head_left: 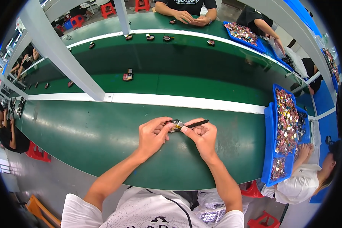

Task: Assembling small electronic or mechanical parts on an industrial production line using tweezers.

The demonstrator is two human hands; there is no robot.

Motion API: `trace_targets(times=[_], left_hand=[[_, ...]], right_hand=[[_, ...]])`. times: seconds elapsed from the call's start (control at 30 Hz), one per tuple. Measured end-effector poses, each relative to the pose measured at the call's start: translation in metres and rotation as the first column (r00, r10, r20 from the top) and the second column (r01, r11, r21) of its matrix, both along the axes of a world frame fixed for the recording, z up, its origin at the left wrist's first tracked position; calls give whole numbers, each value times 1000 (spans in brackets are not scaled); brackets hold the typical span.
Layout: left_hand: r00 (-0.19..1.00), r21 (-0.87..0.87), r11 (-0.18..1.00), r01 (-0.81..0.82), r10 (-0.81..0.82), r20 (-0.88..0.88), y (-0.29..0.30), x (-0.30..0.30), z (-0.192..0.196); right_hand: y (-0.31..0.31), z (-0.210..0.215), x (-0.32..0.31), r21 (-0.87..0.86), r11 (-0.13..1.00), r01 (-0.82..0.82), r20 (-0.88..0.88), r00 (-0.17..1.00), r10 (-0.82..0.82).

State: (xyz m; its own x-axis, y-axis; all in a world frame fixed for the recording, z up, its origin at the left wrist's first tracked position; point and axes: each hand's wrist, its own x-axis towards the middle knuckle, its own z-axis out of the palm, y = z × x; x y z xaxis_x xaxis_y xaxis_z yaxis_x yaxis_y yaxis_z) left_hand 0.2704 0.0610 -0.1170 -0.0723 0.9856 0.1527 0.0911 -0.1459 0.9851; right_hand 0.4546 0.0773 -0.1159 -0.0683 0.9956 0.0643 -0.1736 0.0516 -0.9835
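Note:
Over the green worktable (114, 125) in front of me, my left hand (154, 135) pinches a small black electronic assembly (173, 122) between thumb and fingers. A silver, battery-like block (180, 124) with a yellowish edge shows on that assembly. My right hand (202, 137) is closed round a slim black stick-like tool (198, 123), which points up to the right. The right thumb and fingertips meet the assembly's right side, so both hands nearly touch. Fingers cover most of the assembly and the tool's lower end.
Blue trays (269, 148) heaped with small wired parts stand on the right. Beyond a white rail (152, 99), a green conveyor belt (178, 88) carries a small assembly (127, 75). A white post (60, 49) rises at left. Co-workers sit across, at far left and at right.

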Motion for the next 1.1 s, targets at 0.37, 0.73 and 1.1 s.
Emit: trace_targets(times=[0.37, 0.73, 1.1], left_hand=[[991, -94, 990, 107, -98, 96, 5, -9, -3], [906, -189, 943, 272, -185, 382, 9, -15, -5], [918, -210, 945, 252, -164, 362, 10, -12, -2]], right_hand=[[-1, 2, 0, -10, 1000, -10, 18, 1000, 10], [-4, 8, 0, 74, 997, -22, 71, 997, 16], [-3, 5, 1, 58, 998, -4, 66, 998, 0]])
